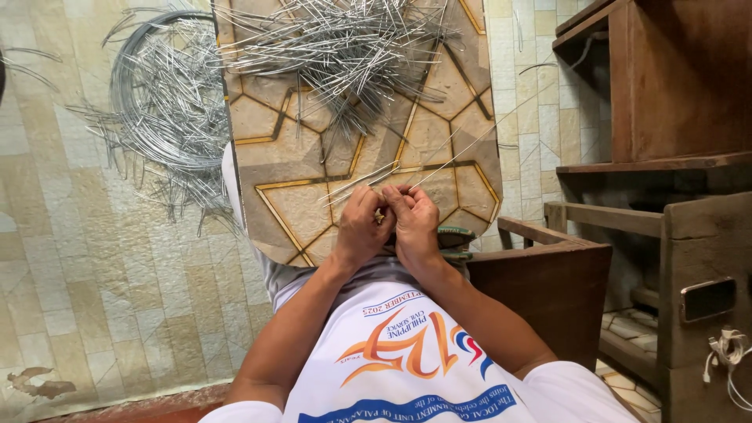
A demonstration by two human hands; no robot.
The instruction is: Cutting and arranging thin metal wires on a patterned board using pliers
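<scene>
My left hand (pixel 361 225) and my right hand (pixel 415 222) are pressed together over the near end of a patterned board (pixel 294 204) that rests on my lap. Both pinch thin metal wires (pixel 439 166) that stick out up and to the right, with a small yellowish piece (pixel 380 216) between the fingers. A few more cut wires (pixel 356 182) lie just beyond my left hand. A big heap of cut wire pieces (pixel 345 47) covers the far end of the board.
A coil of grey wire with loose ends (pixel 160 102) lies on the tiled floor at the left. A wooden stool (pixel 548 266) stands at my right, wooden shelves (pixel 674 86) beyond it. A phone (pixel 707 298) and a white cable (pixel 728 352) sit on a wooden ledge.
</scene>
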